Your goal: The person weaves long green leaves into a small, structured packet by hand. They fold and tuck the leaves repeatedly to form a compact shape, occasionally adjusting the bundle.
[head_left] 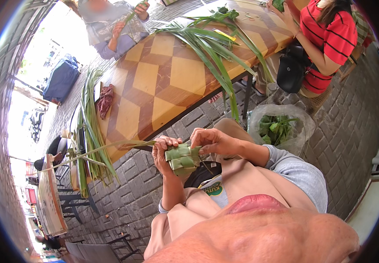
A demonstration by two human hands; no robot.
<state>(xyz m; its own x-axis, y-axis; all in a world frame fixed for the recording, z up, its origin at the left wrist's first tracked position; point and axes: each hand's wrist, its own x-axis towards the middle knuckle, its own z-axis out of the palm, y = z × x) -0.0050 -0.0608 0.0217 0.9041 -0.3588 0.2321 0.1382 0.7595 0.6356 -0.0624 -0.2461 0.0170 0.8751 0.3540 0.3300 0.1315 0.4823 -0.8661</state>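
A green woven palm-leaf pouch, boxy with checkered strips, is held up in front of my chest. My left hand grips its left side, fingers over the top edge and thumb against the face. At its upper right corner my right hand pinches with bent fingers, seemingly on a strip end, though the fingertips partly hide it. One long loose leaf strip runs from the pouch past my left hand to the far left.
A patterned wooden table stands ahead, with long palm leaves on it and a leaf bundle hanging over its left end. Two people sit around it. A plastic bag of woven pouches stands on the brick floor at right.
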